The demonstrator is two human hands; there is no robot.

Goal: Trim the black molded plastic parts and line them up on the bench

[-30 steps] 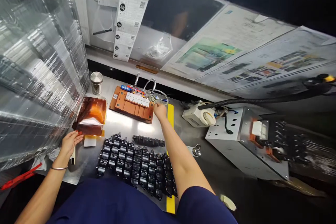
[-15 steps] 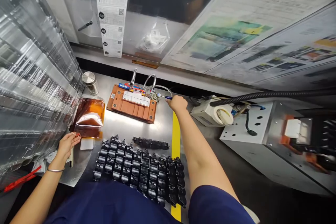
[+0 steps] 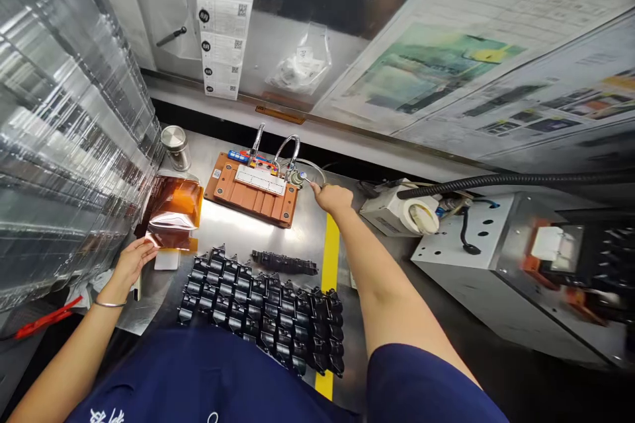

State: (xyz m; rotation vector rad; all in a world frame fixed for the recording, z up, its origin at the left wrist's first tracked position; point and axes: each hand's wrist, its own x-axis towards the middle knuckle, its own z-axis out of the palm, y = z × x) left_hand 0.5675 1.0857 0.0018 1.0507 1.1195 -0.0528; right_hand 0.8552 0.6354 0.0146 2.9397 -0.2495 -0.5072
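My left hand (image 3: pixel 136 258) pinches the lower left corner of a shiny amber film sheet (image 3: pixel 171 240), which lies by a clear amber bag (image 3: pixel 174 203). My right hand (image 3: pixel 333 198) is closed around a slim tool with a thin shaft (image 3: pixel 309 180); most of its handle is hidden in the fingers. Its tip points at a small round fitting (image 3: pixel 296 178) on the right end of a brown fixture block (image 3: pixel 248 201). A white perforated plate (image 3: pixel 260 180) sits on that block, with two curved metal hoses behind it.
Rows of black plastic parts (image 3: pixel 258 304) cover the near bench, and a single black strip (image 3: pixel 285 262) lies behind them. A metal canister (image 3: pixel 176 147) stands back left. Clear plastic sheeting (image 3: pixel 64 119) borders the left; a grey machine box (image 3: pixel 476 258) stands right.
My left hand has risen slightly and the amber film's corner has lifted with it. The tool's dark handle has gone further into my right hand. The camera view has shifted a little.
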